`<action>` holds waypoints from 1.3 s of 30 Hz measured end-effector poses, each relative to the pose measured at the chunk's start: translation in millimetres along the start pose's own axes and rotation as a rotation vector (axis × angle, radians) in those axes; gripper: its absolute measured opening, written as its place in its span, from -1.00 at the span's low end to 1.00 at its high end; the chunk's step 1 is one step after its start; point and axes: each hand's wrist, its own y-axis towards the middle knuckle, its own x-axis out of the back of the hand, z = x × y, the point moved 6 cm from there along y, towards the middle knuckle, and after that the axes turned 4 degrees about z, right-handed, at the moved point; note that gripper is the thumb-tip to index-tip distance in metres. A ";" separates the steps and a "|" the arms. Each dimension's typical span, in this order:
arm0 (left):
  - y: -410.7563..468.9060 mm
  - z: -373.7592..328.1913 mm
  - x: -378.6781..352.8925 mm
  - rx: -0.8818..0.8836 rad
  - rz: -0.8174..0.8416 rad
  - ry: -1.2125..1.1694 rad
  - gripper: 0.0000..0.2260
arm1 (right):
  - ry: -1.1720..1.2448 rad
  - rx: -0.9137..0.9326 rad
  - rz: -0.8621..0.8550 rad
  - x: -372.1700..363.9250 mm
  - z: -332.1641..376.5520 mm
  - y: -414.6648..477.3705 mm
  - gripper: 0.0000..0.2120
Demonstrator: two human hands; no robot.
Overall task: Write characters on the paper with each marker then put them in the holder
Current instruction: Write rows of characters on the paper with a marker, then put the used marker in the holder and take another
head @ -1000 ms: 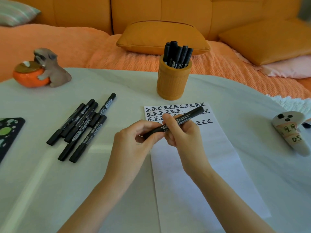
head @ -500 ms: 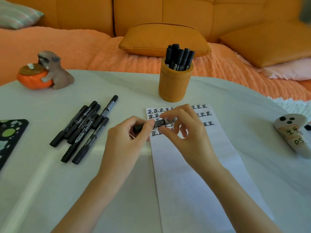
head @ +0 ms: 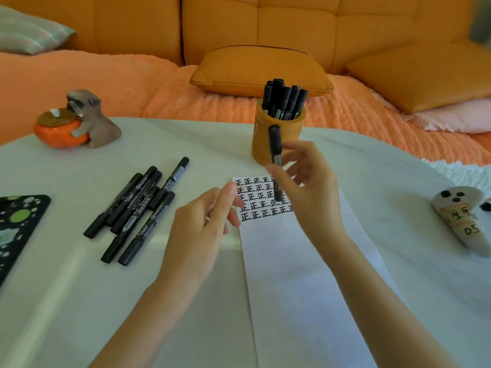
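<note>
Head view: my right hand [head: 310, 187] pinches one marker [head: 275, 144] upright, fingers clamped on its barrel, just before the holder [head: 292, 134] near the far edge of the desk [head: 186, 144]. My left hand [head: 202, 229] hovers slack, fingers apart, beside the paper [head: 292, 274]. I judge this the stowing step; next I lift it over the rim and let go.

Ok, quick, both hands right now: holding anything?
Left hand: open, holds nothing.
Right hand: pinches a marker, roughly upright.
</note>
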 end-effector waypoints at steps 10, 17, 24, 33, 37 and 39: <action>4.4 9.6 4.0 0.022 0.021 0.047 -0.73 | 0.014 0.125 -0.296 14.3 5.2 87.2 -0.69; 6.1 14.8 3.4 0.051 0.035 0.108 -0.75 | -0.122 0.224 -0.329 12.7 4.1 114.2 -0.49; 7.4 18.8 5.1 0.073 0.038 0.183 -0.76 | -0.311 0.126 -0.160 -4.6 -20.8 116.6 -0.56; 8.0 22.4 10.9 0.105 0.009 0.266 -0.81 | -0.592 0.130 -0.106 -9.7 -34.4 112.9 -0.65; 8.5 20.4 19.3 0.078 -0.045 0.449 -0.86 | -0.627 0.166 -0.081 -10.5 -35.8 105.1 -0.52; 7.9 17.7 26.3 0.030 -0.092 0.605 -0.87 | -0.610 0.155 -0.115 -7.1 -33.6 98.4 -0.46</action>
